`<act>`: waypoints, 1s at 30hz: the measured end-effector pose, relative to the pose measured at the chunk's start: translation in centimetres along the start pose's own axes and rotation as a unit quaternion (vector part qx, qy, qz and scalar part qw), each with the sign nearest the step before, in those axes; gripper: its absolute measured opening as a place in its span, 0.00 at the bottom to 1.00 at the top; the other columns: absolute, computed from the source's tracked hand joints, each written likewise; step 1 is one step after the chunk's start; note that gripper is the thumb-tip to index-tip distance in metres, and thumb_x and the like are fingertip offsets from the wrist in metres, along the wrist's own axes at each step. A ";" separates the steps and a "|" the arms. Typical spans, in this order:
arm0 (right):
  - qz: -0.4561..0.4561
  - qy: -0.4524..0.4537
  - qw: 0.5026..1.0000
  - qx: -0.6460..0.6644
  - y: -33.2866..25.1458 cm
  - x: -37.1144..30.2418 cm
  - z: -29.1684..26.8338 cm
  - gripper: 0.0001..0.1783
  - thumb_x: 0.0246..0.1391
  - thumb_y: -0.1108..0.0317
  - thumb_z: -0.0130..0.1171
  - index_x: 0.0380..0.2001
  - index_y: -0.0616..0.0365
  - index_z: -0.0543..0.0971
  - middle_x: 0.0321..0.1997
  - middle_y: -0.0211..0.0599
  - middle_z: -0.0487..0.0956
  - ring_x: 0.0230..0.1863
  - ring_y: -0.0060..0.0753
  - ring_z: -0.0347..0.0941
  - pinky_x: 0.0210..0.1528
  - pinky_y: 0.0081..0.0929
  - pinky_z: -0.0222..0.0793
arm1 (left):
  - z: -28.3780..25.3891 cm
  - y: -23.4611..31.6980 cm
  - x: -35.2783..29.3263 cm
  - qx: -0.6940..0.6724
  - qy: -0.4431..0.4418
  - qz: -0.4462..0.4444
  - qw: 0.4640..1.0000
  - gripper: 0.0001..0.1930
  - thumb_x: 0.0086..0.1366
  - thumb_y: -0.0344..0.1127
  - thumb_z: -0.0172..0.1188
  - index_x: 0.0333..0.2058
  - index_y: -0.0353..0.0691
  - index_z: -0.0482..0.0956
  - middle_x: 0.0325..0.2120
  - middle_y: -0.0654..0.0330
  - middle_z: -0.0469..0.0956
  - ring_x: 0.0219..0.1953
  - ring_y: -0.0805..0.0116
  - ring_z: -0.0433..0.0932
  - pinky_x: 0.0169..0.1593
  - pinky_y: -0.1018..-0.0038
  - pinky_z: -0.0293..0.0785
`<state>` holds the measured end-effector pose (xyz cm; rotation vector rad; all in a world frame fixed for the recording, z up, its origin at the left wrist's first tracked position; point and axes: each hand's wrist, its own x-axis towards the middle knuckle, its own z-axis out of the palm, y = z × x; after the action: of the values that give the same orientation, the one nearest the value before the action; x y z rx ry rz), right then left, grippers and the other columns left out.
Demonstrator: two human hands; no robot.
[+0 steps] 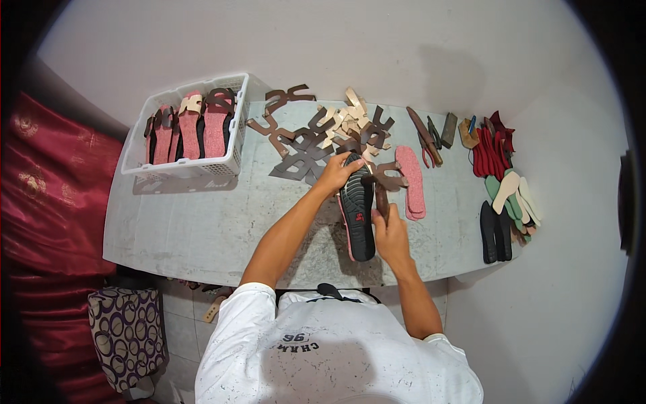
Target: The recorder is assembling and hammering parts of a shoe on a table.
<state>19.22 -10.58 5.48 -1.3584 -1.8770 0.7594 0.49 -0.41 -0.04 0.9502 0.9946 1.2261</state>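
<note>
Head view, single frame.

Work piece: a black rubber sandal sole with a pink edge (356, 209), tread side up, lying on the grey marbled worktable (202, 222) at frame centre. Its long axis runs nearly top to bottom in the frame, toe end toward the upper centre, heel end toward the lower centre and the person's body.

Left hand (334, 176): at the toe end, upper left of the sole, fingers curled over the rim and pressed against it, so it pins that end. Grip is closed on the sole.

Right hand (390, 232): just right of the sole's middle, fingers closed around a dark brown handled tool (381, 196) that points up the frame, alongside the sole's right edge. The tip appears to meet a brown cut leather strap (390, 179) at the sole's upper right; the exact contact is too small to tell.

Key relation: the sole lies between the two hands, left hand at the far end, right hand nearer the heel half, tool shaft roughly parallel to the long axis.

Surroundings: a heap of brown and beige cut strap pieces (323, 135) just above the toe; a stack of pink textured insoles (412, 182) to the right; a white plastic basket (232, 158) with finished sandals at upper left; pliers and hand tools (431, 138) at upper right; red, green and black sole blanks (501, 188) at far right.
</note>
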 end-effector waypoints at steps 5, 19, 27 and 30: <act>0.060 -0.021 0.993 0.098 -2.5 -0.1 -2.9 0.12 0.61 0.64 0.52 0.35 0.66 0.70 0.15 0.40 0.70 0.17 0.28 0.69 0.20 0.30 0.61 | -0.4 -0.8 0.2 -0.012 -0.012 0.027 0.999 0.11 0.64 0.35 0.59 0.37 0.31 0.78 0.29 0.64 0.79 0.30 0.79 0.76 0.34 0.81 0.72; 0.005 -0.086 0.996 0.019 0.4 -1.3 -1.4 0.15 0.63 0.66 0.48 0.49 0.62 0.66 0.18 0.41 0.72 0.18 0.33 0.72 0.21 0.29 0.62 | -0.7 -0.8 0.2 -0.009 -0.017 0.013 1.000 0.11 0.64 0.36 0.60 0.40 0.35 0.78 0.30 0.64 0.79 0.29 0.79 0.77 0.33 0.81 0.73; -0.157 0.053 0.984 0.068 0.6 -2.9 -1.0 0.17 0.63 0.69 0.46 0.50 0.70 0.67 0.17 0.36 0.69 0.18 0.21 0.65 0.20 0.22 0.61 | 0.0 -0.4 0.2 -0.018 -0.005 0.009 1.000 0.11 0.64 0.35 0.60 0.39 0.32 0.78 0.29 0.63 0.80 0.30 0.79 0.76 0.34 0.81 0.72; -0.003 -0.033 0.999 0.033 1.1 -3.4 0.3 0.15 0.60 0.64 0.51 0.38 0.69 0.67 0.23 0.64 0.74 0.28 0.70 0.73 0.29 0.48 0.67 | -0.3 -0.2 0.4 0.010 -0.010 0.006 1.000 0.12 0.64 0.36 0.59 0.41 0.33 0.77 0.30 0.63 0.79 0.28 0.78 0.77 0.31 0.82 0.73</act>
<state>20.31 -13.52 3.81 -1.3002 -1.8904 0.8649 0.24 -0.05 -0.35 0.9833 0.9887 1.2162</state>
